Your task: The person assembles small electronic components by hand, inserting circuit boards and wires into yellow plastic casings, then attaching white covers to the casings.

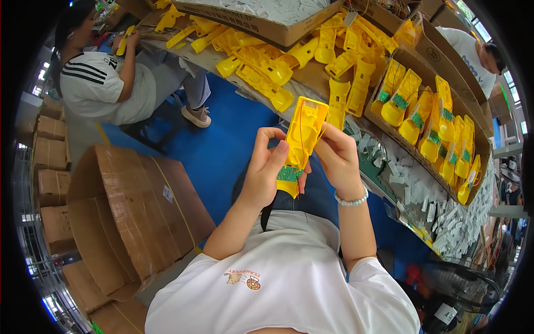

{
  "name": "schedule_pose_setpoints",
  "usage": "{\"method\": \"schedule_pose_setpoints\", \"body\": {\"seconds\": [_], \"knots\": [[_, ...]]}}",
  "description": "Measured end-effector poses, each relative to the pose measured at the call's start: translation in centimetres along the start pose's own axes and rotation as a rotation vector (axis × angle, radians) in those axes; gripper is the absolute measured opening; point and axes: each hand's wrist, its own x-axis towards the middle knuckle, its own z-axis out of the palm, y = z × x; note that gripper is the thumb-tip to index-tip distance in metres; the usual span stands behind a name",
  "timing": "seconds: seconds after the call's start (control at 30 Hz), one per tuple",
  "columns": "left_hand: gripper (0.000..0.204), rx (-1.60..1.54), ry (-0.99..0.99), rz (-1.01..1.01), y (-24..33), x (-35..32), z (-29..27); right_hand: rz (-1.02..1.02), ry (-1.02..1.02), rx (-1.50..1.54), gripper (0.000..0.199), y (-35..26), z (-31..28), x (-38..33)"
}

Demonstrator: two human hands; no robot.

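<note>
A yellow plastic housing half (pixel 307 119) with moulded ribs is held up in front of me, its hollow side showing. A green circuit board (pixel 290 174) lies across its lower part. My left hand (pixel 264 170) grips the housing from the left, thumb on its edge by the board. At the right edge, my right hand (pixel 337 158) has its fingers pinched together where a thin red wire (pixel 301 133) runs over the housing. The exact hold of the right fingertips is partly hidden.
Many yellow housings (pixel 258 72) are heaped on the bench. To the right, a carton (pixel 428 161) holds housings with green boards, beside scattered small white parts (pixel 450 228). A large open carton (pixel 136 206) stands left. Two people (pixel 105 83) are nearby; a black fan (pixel 459 284) stands lower right.
</note>
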Motion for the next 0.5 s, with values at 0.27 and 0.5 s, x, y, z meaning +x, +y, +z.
{"method": "schedule_pose_setpoints", "body": {"seconds": [0.27,0.5], "knots": [[0.03,-0.01,0.015,0.038,-0.8,-0.2,-0.6,0.117,-0.061,0.173,0.03,-0.9,-0.3,-0.8],[0.026,0.136,0.03,0.138,-0.5,-0.2,-0.6,0.119,0.066,0.106,0.025,-0.5,1.2,-0.3]]}}
